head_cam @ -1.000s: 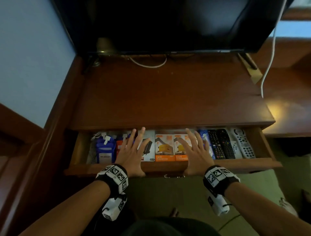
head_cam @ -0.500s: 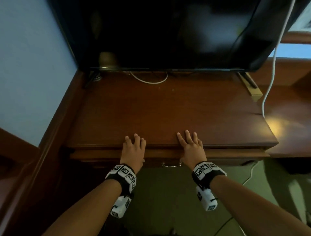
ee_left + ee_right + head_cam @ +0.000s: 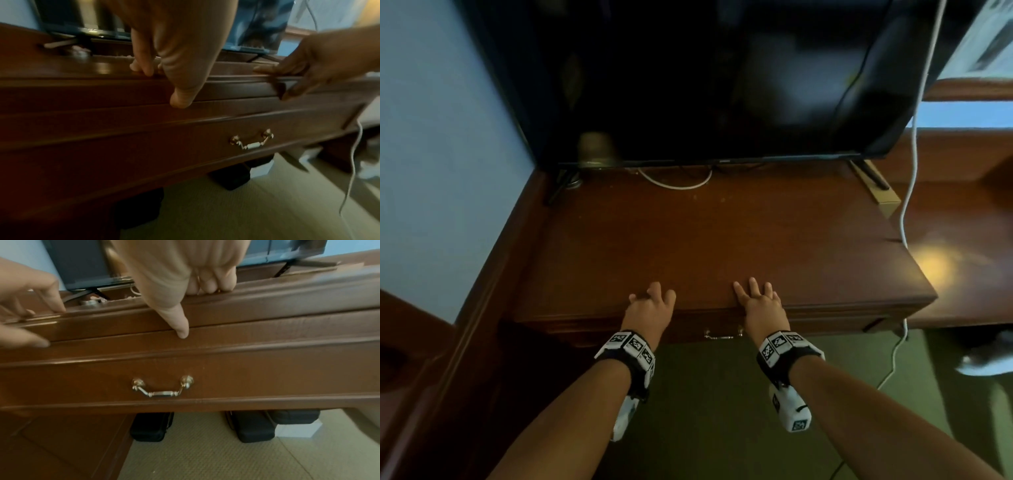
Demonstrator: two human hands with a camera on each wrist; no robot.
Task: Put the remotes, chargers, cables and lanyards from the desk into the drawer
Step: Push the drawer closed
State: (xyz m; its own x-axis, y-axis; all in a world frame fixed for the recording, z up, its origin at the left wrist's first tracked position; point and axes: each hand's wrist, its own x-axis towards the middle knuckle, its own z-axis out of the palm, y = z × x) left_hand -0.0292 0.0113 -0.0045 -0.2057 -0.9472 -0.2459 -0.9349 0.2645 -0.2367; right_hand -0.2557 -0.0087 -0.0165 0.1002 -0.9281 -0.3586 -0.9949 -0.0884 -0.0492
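**Fingers on bench edge, drawer closed**

Fingers [image 3: 654, 291] of the left hand [image 3: 650, 310] lie relaxed on the front edge of the bench [image 3: 705, 240], holding nothing; the thumb points down over the edge toward the drawer [image 3: 205, 369]. The drawer front sits flush under the bench top, so its contents are hidden. A brass handle [image 3: 162, 388] hangs at the drawer's centre, between the two wrists. The right hand [image 3: 762, 306] rests on the same edge, fingers straight and slightly spread, holding nothing. A television [image 3: 705, 78] stands at the rear. A white cable [image 3: 909, 192] hangs at the right.
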